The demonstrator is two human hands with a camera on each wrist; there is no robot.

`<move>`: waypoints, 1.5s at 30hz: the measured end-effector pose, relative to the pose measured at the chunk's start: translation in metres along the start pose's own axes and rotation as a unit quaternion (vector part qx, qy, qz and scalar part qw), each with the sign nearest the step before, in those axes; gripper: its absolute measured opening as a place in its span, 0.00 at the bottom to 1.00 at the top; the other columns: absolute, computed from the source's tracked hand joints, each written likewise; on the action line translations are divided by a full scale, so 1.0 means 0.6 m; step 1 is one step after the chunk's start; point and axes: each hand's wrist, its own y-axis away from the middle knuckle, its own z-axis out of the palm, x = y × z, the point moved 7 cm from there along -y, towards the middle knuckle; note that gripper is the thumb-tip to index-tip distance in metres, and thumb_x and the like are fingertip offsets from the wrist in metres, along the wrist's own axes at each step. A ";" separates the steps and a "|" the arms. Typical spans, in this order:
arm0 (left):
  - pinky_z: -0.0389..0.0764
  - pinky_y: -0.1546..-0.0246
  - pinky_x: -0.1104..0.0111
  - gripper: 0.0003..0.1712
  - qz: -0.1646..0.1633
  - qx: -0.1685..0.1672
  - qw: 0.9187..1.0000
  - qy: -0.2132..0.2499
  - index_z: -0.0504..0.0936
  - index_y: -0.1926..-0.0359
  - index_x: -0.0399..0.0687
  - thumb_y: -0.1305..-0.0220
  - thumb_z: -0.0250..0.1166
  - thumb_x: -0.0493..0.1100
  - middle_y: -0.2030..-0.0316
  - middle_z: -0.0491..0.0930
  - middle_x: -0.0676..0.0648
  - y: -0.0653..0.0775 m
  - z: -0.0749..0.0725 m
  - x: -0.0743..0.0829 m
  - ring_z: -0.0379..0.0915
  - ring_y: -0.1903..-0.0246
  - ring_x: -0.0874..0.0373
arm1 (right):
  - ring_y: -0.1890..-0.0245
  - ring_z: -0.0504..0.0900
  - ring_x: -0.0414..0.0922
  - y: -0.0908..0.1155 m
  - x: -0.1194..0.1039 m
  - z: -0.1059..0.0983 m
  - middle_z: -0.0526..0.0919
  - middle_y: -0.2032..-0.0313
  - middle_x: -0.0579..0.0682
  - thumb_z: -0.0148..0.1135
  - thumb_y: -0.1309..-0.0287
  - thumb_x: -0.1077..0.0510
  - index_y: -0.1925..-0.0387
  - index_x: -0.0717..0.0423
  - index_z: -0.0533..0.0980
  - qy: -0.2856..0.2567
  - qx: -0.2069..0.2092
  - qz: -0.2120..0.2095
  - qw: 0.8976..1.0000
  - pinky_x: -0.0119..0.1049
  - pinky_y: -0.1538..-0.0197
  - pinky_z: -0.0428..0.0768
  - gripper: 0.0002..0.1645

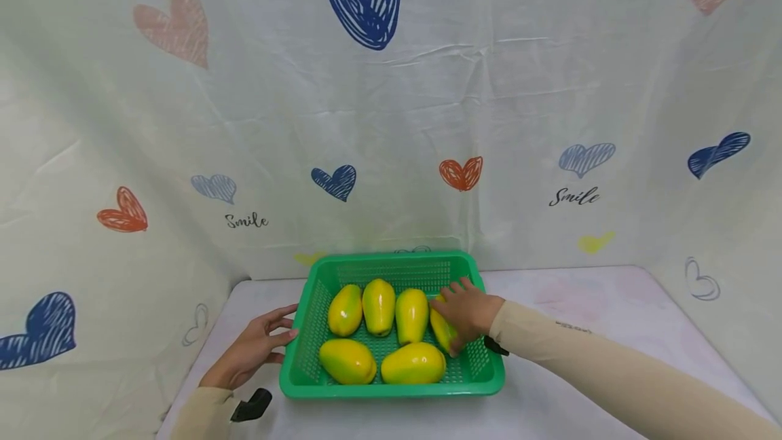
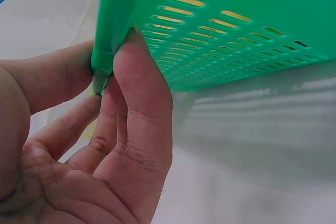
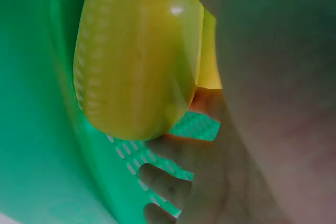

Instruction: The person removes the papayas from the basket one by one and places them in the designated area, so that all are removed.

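A green plastic basket (image 1: 391, 391) holds several yellow-green papayas, four in a back row and two lying crosswise in front. My left hand (image 1: 249, 350) grips the basket's left rim (image 2: 118, 14), thumb on one side and fingers on the other in the left wrist view. Inside the basket, my right hand (image 1: 469, 312) holds the rightmost papaya (image 1: 441, 326) of the back row, thumb toward the front and fingers toward the back. Its palm hides part of that fruit. In the right wrist view, fingertips (image 3: 160, 148) lie against the end of a papaya (image 3: 136, 56).
The basket stands on a pale cloth-covered table (image 1: 568, 290), close to a white curtain (image 1: 391, 107) printed with hearts. Beside the papayas, the slotted basket wall (image 1: 391, 282) rises on all sides. A black wrist device (image 1: 252, 405) sits below my left hand.
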 end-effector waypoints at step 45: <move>0.91 0.58 0.57 0.39 -0.004 -0.004 1.000 -0.008 0.56 0.20 0.32 0.22 0.64 0.37 0.41 0.74 0.32 -0.006 -0.003 -0.002 0.83 0.61 0.53 | 0.36 0.73 0.68 0.182 0.173 -0.062 0.73 0.32 0.67 0.86 0.53 0.52 0.28 0.57 0.72 -0.177 0.241 -0.005 0.954 0.70 0.36 0.75 0.52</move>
